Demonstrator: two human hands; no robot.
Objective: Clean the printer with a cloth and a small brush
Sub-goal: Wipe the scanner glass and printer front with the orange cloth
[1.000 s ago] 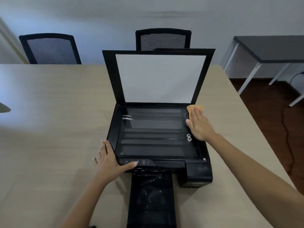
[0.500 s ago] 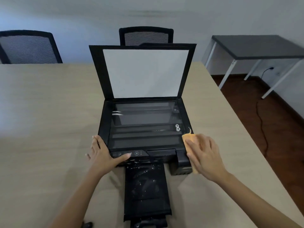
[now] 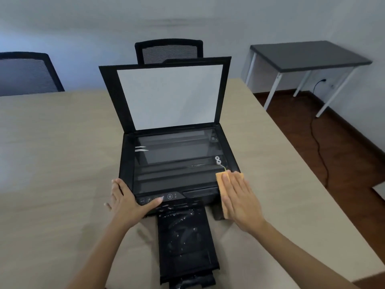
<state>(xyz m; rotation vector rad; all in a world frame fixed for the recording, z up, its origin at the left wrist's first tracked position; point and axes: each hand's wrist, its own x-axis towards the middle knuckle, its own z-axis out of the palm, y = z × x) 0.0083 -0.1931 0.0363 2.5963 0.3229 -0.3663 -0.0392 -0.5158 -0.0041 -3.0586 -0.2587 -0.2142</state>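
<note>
A black printer (image 3: 177, 163) stands on the beige table (image 3: 52, 153) with its scanner lid (image 3: 168, 94) raised, white underside facing me. The scanner glass lies bare. My right hand (image 3: 239, 199) presses flat on an orange cloth (image 3: 221, 184) at the printer's front right corner, covering most of it. My left hand (image 3: 127, 202) rests flat on the front left corner, thumb across the control panel (image 3: 164, 198). The black output tray (image 3: 185, 245) sticks out toward me between my arms. No brush is in view.
Two black mesh chairs (image 3: 168, 51) (image 3: 27, 74) stand behind the table. A dark side table (image 3: 308, 55) with white legs is at the right, with a black cable (image 3: 318, 142) trailing over the brown floor. The table's right edge runs close to the printer.
My right hand has slid the cloth from the back right of the scanner top down to its front right corner. My left hand has stayed in place. The view has shifted.
</note>
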